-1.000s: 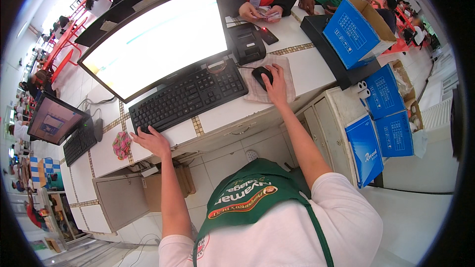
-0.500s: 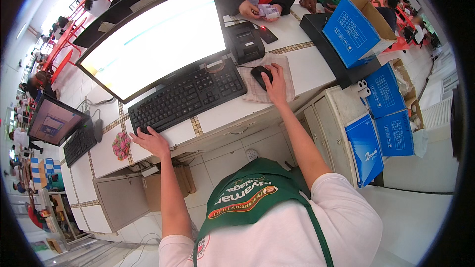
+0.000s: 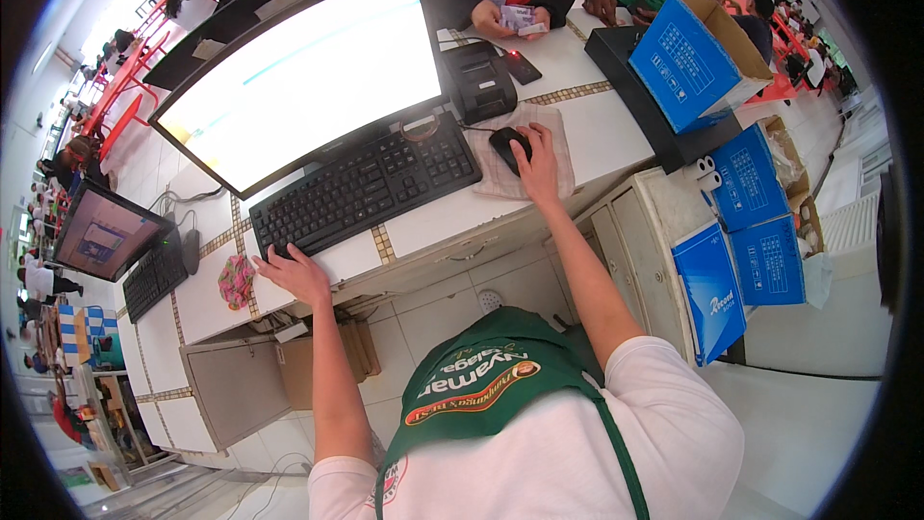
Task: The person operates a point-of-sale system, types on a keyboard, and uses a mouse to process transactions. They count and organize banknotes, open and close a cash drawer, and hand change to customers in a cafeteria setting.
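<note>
My right hand (image 3: 535, 168) rests over a black computer mouse (image 3: 508, 147), which lies on a checked cloth (image 3: 555, 125). At the near left corner of the black keyboard (image 3: 361, 183), my left hand (image 3: 296, 275) lies with its fingers stretched out, the fingertips at the lowest keys. Behind the keyboard stands a large monitor (image 3: 308, 77); its screen is washed out white. A small black printer-like machine (image 3: 479, 80) sits right of the monitor, with a little black device (image 3: 521, 67) showing a red light beside it.
Across the counter (image 3: 604, 130), a person's hands (image 3: 493, 19) hold purplish paper notes (image 3: 520, 17). Blue boxes (image 3: 685, 63) and scissors (image 3: 708, 173) stand to the right. At left are a pink-green cloth bundle (image 3: 236, 282), a second monitor (image 3: 106, 231) and another keyboard (image 3: 154, 277).
The person across the counter has shifted the paper notes, which now show more spread out. My two hands stay where they were.
</note>
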`<state>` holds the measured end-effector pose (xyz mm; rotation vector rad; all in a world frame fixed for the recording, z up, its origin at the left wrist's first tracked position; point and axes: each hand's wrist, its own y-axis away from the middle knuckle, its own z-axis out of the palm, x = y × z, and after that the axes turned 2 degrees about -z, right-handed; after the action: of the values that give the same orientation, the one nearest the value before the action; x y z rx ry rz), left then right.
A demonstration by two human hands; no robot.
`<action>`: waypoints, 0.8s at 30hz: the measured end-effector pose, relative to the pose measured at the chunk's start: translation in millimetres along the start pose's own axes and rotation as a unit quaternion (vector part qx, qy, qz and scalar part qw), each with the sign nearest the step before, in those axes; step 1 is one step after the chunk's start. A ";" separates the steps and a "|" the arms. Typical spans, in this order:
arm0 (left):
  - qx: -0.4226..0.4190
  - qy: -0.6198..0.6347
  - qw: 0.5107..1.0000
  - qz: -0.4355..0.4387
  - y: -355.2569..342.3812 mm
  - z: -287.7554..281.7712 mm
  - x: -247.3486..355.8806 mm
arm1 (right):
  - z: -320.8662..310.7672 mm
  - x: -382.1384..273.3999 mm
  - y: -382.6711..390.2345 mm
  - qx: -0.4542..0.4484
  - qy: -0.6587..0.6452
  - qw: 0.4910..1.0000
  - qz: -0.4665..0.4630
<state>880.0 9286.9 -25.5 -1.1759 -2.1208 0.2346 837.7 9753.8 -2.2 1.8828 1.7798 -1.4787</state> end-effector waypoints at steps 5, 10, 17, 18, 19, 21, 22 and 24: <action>0.002 -0.012 1.000 0.000 4.8 2.1 6.8 | -0.7 0.7 0.1 0.000 0.009 1.000 0.004; -0.003 -0.016 1.000 -0.008 1.6 3.0 2.6 | 0.2 -1.5 0.1 0.004 0.006 1.000 0.010; 0.006 -0.011 1.000 0.005 2.5 0.0 3.7 | -1.0 -0.4 -0.3 -0.002 0.008 1.000 0.005; 0.006 -0.011 1.000 0.004 1.5 -0.8 3.0 | -1.4 0.4 -0.3 -0.003 0.007 1.000 0.008; 0.015 -0.006 1.000 0.007 3.9 -0.9 7.0 | -1.2 0.7 -0.3 -0.008 0.006 1.000 0.011; -0.002 -0.013 1.000 0.000 4.0 -1.1 8.6 | 0.0 0.5 -0.3 -0.002 0.003 1.000 0.011; -0.007 -0.013 1.000 -0.007 1.4 -1.1 5.5 | 1.4 -0.7 -0.1 0.003 0.000 1.000 0.020; 0.001 -0.023 1.000 0.003 1.9 0.6 5.6 | 0.8 -1.4 -0.6 0.028 0.016 0.999 -0.021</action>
<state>878.9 9292.6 -24.2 -1.1853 -2.1568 0.2694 837.0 9752.5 -1.3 1.9172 1.8219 -1.5369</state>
